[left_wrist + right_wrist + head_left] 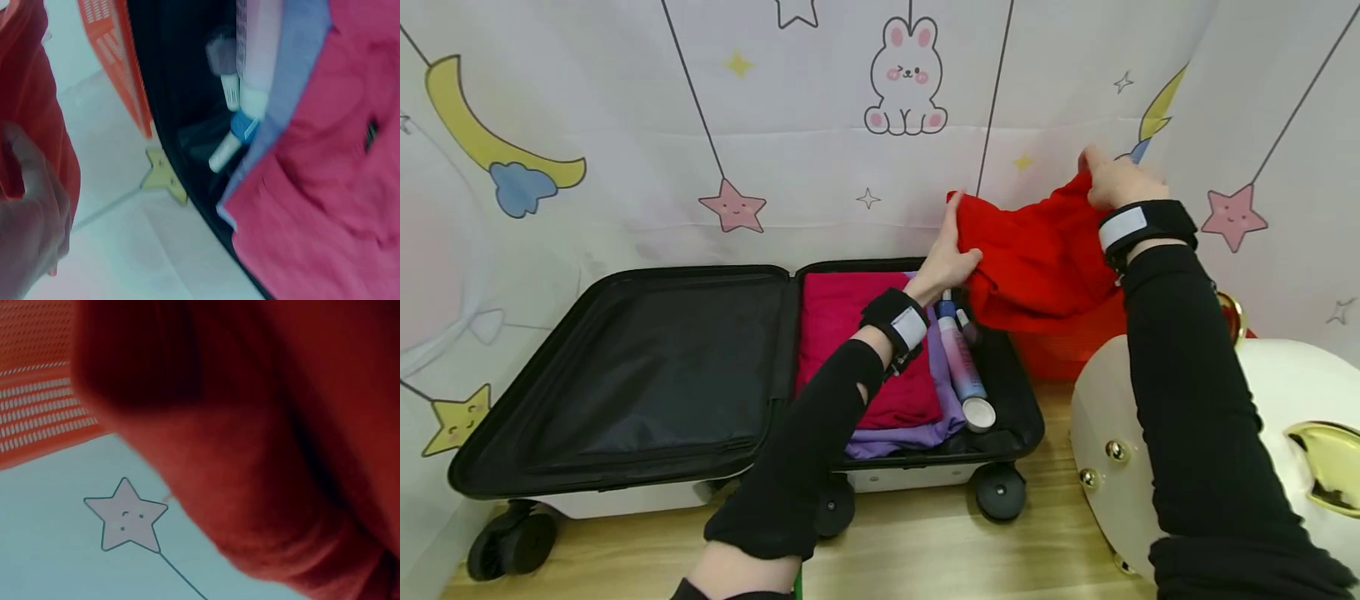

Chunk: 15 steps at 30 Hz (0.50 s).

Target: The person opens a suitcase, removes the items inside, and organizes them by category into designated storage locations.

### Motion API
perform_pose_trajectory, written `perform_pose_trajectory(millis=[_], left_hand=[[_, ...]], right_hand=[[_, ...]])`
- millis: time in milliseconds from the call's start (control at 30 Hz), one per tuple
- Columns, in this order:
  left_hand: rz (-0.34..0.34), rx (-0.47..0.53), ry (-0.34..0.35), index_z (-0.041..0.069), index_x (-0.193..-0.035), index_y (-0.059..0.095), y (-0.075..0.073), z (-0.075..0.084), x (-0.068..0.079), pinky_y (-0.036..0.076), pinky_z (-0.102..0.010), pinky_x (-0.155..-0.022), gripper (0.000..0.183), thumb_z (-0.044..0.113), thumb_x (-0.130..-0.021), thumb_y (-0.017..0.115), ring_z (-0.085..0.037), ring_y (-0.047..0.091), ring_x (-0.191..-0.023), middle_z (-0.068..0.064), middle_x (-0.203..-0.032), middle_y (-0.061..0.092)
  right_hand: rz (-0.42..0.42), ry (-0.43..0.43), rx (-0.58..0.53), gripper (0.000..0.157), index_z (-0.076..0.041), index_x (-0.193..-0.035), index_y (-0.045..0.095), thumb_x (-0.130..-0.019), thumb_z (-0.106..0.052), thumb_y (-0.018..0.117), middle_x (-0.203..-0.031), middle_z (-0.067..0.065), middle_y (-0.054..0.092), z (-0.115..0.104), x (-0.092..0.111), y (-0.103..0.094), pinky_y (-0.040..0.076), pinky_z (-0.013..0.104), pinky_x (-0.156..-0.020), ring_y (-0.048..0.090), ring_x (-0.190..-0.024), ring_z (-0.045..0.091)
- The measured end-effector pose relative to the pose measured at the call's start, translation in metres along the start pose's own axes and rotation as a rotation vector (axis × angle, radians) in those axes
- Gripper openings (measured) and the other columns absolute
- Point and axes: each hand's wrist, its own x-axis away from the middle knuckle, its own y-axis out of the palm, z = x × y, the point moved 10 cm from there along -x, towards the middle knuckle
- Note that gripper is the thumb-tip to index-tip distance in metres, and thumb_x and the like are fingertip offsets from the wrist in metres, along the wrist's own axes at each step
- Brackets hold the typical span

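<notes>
Both hands hold up a bright red cloth (1037, 258), a loosely folded garment, above the right end of the open suitcase (1026, 417). My left hand (951, 258) grips its left edge, thumb at the front. At the upper right corner my right hand (1123, 179) pinches it. Sagging fabric fills much of the right wrist view and hides those fingers there. Below in the suitcase lies a folded crimson garment (842, 325) on a purple one (951, 417). Beside them stretches a pink and blue spray can (958, 354); a small bottle with a white cap (230, 90) sits next to it.
A red perforated basket (1060, 350) stands on the floor right of the suitcase, partly behind the cloth. Nearer is a rounded white case with gold fittings (1101, 400). The black-lined suitcase lid (685, 358) lies open at left. A patterned white curtain (820, 167) hangs behind.
</notes>
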Motion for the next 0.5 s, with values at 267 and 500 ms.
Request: perform_pose_trajectory(millis=[267, 500], left_hand=[[-0.020, -0.215, 0.020, 0.001, -0.141, 0.054, 0.053, -0.010, -0.009, 0.045, -0.026, -0.097, 0.047, 0.008, -0.096, 0.050, -0.022, 0.052, -0.112, -0.020, -0.145, 0.047], [-0.142, -0.294, -0.037, -0.001, -0.151, 0.036, 0.097, -0.021, -0.012, 0.045, -0.035, -0.110, 0.073, 0.020, -0.090, 0.070, -0.028, 0.045, -0.133, -0.019, -0.152, 0.036]], right_hand=[[0.170, 0.106, 0.204, 0.038, 0.010, -0.127, 0.056, -0.098, -0.011, 0.044, -0.119, 0.036, 0.052, 0.008, -0.010, 0.024, 0.041, 0.046, -0.070, 0.052, -0.091, 0.046], [0.132, 0.122, 0.268, 0.039, 0.006, -0.131, 0.059, -0.099, -0.011, 0.045, -0.140, 0.035, 0.045, 0.021, -0.015, 0.052, 0.046, 0.044, -0.067, 0.057, -0.097, 0.048]])
